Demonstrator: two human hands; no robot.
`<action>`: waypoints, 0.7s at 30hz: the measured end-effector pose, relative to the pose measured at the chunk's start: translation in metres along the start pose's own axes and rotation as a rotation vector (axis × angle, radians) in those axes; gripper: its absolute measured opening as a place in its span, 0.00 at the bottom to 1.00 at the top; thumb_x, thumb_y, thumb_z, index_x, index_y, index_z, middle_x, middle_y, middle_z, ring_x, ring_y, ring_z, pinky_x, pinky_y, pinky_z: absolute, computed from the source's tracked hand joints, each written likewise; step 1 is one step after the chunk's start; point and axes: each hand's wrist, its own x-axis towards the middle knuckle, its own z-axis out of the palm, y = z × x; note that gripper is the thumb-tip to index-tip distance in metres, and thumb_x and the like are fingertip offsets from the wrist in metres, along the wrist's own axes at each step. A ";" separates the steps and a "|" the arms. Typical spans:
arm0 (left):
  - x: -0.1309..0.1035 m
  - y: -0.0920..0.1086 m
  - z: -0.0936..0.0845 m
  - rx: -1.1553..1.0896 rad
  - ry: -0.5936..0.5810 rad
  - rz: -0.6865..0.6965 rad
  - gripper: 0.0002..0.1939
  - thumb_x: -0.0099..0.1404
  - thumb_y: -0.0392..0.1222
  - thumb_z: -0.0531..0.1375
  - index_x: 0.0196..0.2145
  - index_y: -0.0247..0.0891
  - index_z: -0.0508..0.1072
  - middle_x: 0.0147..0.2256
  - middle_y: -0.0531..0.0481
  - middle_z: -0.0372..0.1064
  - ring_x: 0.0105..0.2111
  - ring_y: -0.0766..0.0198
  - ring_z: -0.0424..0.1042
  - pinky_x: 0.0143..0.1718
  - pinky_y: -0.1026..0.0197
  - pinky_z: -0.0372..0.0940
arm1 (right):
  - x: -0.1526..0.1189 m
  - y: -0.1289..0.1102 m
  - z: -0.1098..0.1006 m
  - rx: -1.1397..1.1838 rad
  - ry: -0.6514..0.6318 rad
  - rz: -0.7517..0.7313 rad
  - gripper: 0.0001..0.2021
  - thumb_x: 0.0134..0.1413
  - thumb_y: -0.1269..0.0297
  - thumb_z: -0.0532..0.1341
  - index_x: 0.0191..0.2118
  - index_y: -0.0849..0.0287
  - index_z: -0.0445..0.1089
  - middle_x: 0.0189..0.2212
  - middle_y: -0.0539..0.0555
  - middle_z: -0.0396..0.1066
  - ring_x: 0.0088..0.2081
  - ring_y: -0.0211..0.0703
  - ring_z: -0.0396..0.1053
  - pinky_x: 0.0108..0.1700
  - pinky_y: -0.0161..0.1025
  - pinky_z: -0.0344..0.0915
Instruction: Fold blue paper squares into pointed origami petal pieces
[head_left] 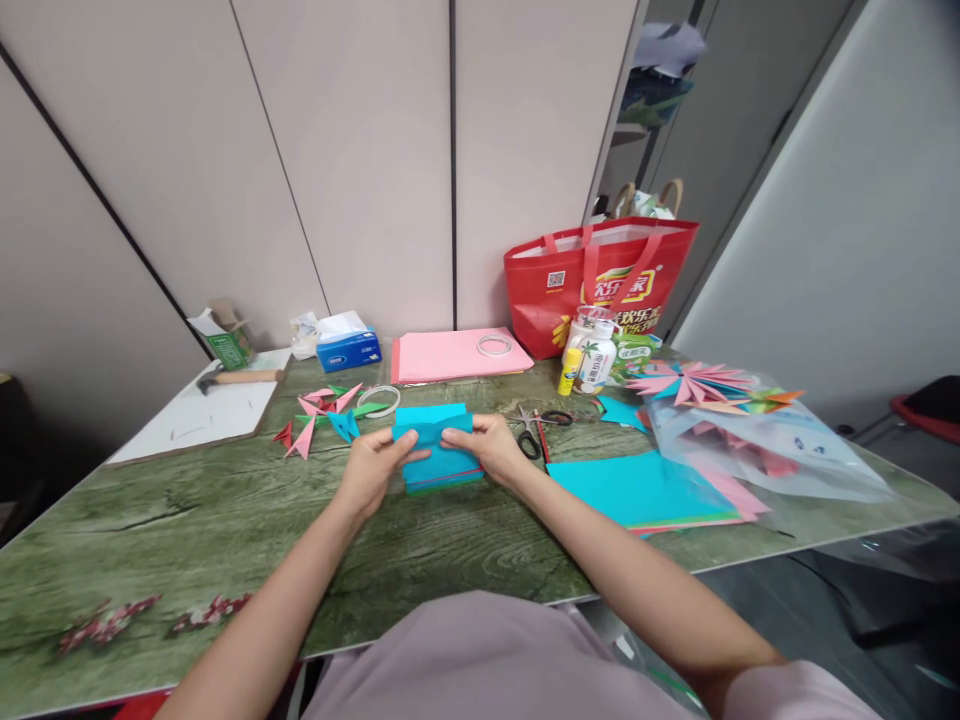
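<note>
Both hands hold a blue folded sheet of paper [435,437] above the middle of the table, and a strip of it stands up behind the fingers. My left hand [377,462] pinches its left edge, thumb on the near face. On the right edge, my right hand [491,447] grips it the same way. Edges of other colours, red and green, show along the bottom, so more sheets may lie in or under it. Just left of it are folded paper pieces [319,412] in pink, green, blue and red, beside a roll of tape [380,402].
Scissors [531,438] and a red pencil lie to the right, near stacked coloured paper [637,487]. Behind stand a glue stick [569,372], a white bottle [598,358] and a red bag [547,300]. A hammer [244,377] rests on a white board at left; pink sheets [442,355] lie at the back.
</note>
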 end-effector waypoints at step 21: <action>0.002 -0.004 0.001 0.166 0.239 0.141 0.12 0.37 0.42 0.68 0.19 0.32 0.73 0.18 0.55 0.68 0.20 0.65 0.67 0.25 0.60 0.71 | -0.006 -0.011 0.005 -0.267 0.045 -0.209 0.30 0.32 0.63 0.67 0.48 0.55 0.62 0.29 0.50 0.72 0.31 0.39 0.68 0.33 0.35 0.65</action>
